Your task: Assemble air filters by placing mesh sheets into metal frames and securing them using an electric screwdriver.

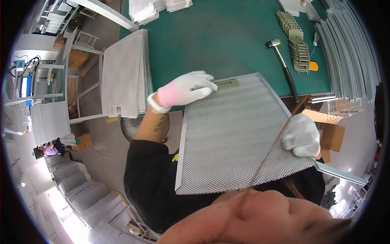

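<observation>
A silver mesh filter panel (235, 134) leans across my lap against the green table's front edge. Metal framing runs along its left, far and right sides, while bare mesh shows along its near edge. My left hand (185, 89), in a white and pink glove, lies over the far left corner with fingers stretched out. Just beside those fingertips, a beige latch plate (227, 84) sits in the far end. My right hand (301, 136), gloved in white, is closed around the panel's right edge. A metal frame strip (341, 173) sticks out to the right from the near right corner.
On the green table (203, 44) lie a black-handled mallet (284, 67) and a row of beige latch plates (298, 49). Mesh sheets (126, 73) are stacked at left. Long metal strips (347, 49) pile up at right, above a wire basket (344, 109).
</observation>
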Available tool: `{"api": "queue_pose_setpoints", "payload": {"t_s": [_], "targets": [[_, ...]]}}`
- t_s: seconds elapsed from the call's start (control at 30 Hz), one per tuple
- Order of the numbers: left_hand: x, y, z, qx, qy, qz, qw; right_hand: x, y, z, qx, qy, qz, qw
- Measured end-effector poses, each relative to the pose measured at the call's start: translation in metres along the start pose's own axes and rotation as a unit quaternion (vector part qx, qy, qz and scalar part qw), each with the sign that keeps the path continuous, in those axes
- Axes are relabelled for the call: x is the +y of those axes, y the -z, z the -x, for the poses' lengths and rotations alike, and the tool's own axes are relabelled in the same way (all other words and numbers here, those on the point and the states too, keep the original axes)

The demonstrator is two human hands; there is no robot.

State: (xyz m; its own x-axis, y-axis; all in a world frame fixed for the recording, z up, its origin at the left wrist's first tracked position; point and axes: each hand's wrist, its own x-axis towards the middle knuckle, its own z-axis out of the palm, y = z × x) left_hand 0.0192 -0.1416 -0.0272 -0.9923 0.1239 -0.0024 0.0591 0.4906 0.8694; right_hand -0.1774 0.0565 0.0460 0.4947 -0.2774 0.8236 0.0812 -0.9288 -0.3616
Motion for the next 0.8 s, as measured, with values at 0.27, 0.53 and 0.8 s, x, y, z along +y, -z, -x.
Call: {"api": "queue_pose_setpoints", "payload": {"t_s": [0.27,0.53,0.8], "targets": [[0.061,0.016,0.049,0.113,-0.391,-0.052,0.912,-0.028,0.003,0.081,0.336,-0.244,0.166,0.894],[0.079,-0.006,0.008,0.63,-0.216,-0.003,0.746,0.077,-0.063,0.147,0.393,-0.426,0.348,0.737],[0.078,0.003,0.004,0.626,-0.199,-0.02,0.754,0.044,0.009,0.136,0.399,-0.493,0.123,0.763]]}}
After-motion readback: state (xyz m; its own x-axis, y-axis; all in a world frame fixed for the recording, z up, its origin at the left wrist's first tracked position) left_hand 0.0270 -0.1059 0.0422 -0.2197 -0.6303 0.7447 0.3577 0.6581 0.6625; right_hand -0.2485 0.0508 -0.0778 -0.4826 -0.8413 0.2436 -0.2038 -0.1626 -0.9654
